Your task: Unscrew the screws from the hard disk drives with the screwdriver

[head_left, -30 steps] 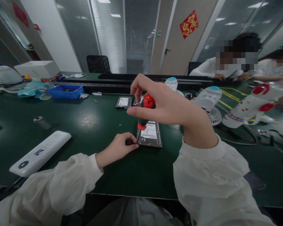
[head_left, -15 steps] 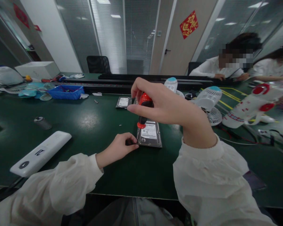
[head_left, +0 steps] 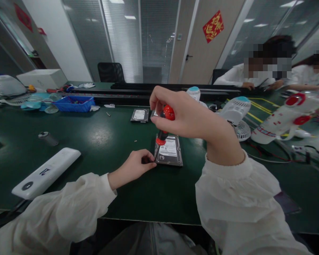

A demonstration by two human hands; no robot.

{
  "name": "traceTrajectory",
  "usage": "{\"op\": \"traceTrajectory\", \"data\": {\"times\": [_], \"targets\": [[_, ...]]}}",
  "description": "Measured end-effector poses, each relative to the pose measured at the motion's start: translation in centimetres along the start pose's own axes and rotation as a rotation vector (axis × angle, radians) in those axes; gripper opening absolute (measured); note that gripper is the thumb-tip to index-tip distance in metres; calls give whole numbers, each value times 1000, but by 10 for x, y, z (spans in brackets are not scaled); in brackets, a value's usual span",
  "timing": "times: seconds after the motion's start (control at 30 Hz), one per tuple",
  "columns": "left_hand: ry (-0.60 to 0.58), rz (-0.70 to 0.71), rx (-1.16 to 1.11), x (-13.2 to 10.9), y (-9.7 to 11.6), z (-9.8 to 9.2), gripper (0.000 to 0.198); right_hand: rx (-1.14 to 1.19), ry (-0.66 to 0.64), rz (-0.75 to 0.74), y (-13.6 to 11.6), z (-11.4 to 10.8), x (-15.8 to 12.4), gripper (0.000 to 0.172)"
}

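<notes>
My right hand (head_left: pixel 184 113) is wrapped round the red and black handle of a screwdriver (head_left: pixel 162 136). Its shaft slants down to the near left corner of a hard drive (head_left: pixel 169 148), which lies flat with its white label up. At that same corner, the thumb and fingers of my left hand (head_left: pixel 133 165) are pinched on the drive's edge, close to the screwdriver's tip. The tip itself is too small to make out. Two tiny screws (head_left: pixel 135 141) lie on the green table left of the drive.
Beyond the drive lies another hard drive (head_left: pixel 139 115), with one more partly behind my right hand. A white power bank (head_left: pixel 46 173), a metal cylinder (head_left: pixel 48 139) and a blue basket (head_left: pixel 74 103) are leftward. Small white fans (head_left: pixel 235 109) and a white-red bottle (head_left: pixel 278 118) stand rightward, near two people.
My right hand has shifted slightly right, and the screwdriver's handle leans a little more that way. The left hand and the hard drive under it hold their places.
</notes>
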State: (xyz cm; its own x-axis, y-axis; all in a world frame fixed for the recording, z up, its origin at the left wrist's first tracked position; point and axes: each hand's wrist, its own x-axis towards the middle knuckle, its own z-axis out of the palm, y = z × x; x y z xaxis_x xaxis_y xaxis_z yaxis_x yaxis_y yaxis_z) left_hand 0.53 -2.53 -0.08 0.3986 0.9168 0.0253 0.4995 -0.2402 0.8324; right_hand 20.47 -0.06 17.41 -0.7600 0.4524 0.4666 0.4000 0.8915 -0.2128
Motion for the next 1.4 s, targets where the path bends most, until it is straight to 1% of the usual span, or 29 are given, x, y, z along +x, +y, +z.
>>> {"op": "traceTrajectory", "data": {"times": [0.13, 0.23, 0.33, 0.43, 0.6, 0.7, 0.8, 0.87, 0.97, 1.07, 1.13, 1.27, 1.4], "targets": [[-2, 5, 0, 0, -1, 0, 19, -2, -24, -18, -1, -3, -1, 25], [3, 0, -8, 0, 0, 0, 18, -2, 4, -45, 1, -1, 0, 20], [2, -6, -15, -1, 1, 0, 18, -5, 28, -11, 3, 2, 0, 22], [7, -6, -15, 0, 0, 1, 17, -17, 18, 17, 3, 2, 0, 16], [12, 12, -8, 1, -4, 1, 19, -2, -23, -35, 1, -3, -1, 25], [10, 14, -16, 0, -2, 1, 18, -10, 15, -12, 1, 0, 0, 22], [16, 14, -18, 0, 1, 0, 17, -18, 65, 19, 2, 3, 0, 25], [14, 2, -16, 0, 3, 0, 17, -16, 76, 27, 2, 3, 0, 28], [1, -22, -8, 0, 3, -1, 18, -22, 36, 32, 1, 0, -1, 32], [-5, -16, -6, 0, 1, -1, 19, -28, -19, 25, 0, -2, -1, 29], [-7, -7, -11, 0, 0, 0, 20, -35, -12, 25, 0, -1, -1, 23], [-6, -6, -4, -1, 0, -1, 20, -52, 19, 46, 3, 2, -1, 22], [-4, -7, 9, 0, 1, 0, 20, -60, -31, 15, 1, -1, 0, 26]]}}
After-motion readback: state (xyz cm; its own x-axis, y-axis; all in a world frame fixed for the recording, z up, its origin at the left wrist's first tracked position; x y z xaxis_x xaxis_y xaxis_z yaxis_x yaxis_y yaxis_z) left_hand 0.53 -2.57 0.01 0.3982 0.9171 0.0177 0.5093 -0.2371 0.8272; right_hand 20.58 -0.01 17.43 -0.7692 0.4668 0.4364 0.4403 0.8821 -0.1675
